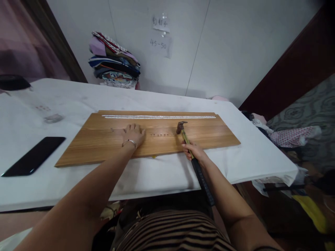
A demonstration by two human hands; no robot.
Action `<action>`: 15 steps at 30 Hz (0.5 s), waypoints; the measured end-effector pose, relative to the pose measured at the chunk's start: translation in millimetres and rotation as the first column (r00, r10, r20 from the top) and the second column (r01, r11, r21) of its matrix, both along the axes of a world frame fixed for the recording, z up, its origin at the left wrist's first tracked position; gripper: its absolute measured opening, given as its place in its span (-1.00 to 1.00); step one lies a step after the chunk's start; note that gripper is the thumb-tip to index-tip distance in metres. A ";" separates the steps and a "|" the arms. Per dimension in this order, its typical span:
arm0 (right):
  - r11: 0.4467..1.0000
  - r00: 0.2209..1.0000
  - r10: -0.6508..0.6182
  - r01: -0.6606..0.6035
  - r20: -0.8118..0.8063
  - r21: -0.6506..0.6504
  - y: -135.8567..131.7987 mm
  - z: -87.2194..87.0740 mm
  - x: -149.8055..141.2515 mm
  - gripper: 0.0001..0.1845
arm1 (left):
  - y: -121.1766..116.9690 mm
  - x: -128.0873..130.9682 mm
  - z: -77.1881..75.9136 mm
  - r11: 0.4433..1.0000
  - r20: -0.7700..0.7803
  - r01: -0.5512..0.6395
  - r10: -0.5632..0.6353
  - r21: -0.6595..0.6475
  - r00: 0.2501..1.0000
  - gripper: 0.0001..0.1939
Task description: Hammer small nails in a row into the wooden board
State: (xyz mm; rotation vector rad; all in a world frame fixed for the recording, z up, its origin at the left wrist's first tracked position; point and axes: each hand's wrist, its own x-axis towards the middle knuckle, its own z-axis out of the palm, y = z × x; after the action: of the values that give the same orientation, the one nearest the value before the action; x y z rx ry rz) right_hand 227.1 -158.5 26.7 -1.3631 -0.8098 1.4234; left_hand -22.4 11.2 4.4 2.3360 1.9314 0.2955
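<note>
A claw hammer (pixel 187 140) is in my right hand (pixel 193 152), which grips the handle close to the head. The hammer's head is over the right-of-middle part of a wooden board (pixel 209 134); whether it touches the wood I cannot tell. Just left of the head, a row of small nails (pixel 161 135) stands in the board. My left hand (pixel 134 135) lies flat on the board to the left of the nails, fingers spread, with a bracelet (pixel 129 141) at the wrist. White strips (pixel 159 117) run along the board's far edge.
The board lies on a table with a white cloth (pixel 162 174). At the left are a black phone-like slab (pixel 34 157) and a small clear plastic bag (pixel 53 118). Folded clothes (pixel 115 62) are stacked at the back. Paper notes (pixel 160 43) hang on the wall.
</note>
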 end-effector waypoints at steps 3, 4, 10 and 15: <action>1.000 1.000 0.006 -0.006 -0.004 -0.005 1.0 -1.4 -1.9 -0.49 | -0.3 0.2 0.4 1.000 0.001 0.000 0.000 -0.003 1.000 -0.45; 1.000 1.000 0.013 -0.013 -0.004 -0.009 1.4 -2.1 -2.3 -0.49 | -0.4 0.3 0.3 1.000 0.000 0.001 -0.001 -0.002 1.000 -0.46; 0.999 0.999 0.044 -0.044 -0.004 -0.011 1.7 -1.2 -2.2 -0.52 | -0.3 0.0 -1.8 1.000 -0.005 0.000 0.001 0.007 1.000 -0.47; 0.997 0.998 0.068 -0.068 -0.001 -0.024 1.3 -0.6 -3.3 -0.49 | 0.0 -1.2 -3.8 1.000 0.000 0.000 0.000 0.010 1.000 -0.46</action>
State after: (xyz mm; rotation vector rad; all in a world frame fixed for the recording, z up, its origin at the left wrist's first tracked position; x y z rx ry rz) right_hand 223.8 -157.3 26.2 -1.3649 -0.8491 1.4897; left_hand -23.6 11.2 0.6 2.3424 1.9340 0.3057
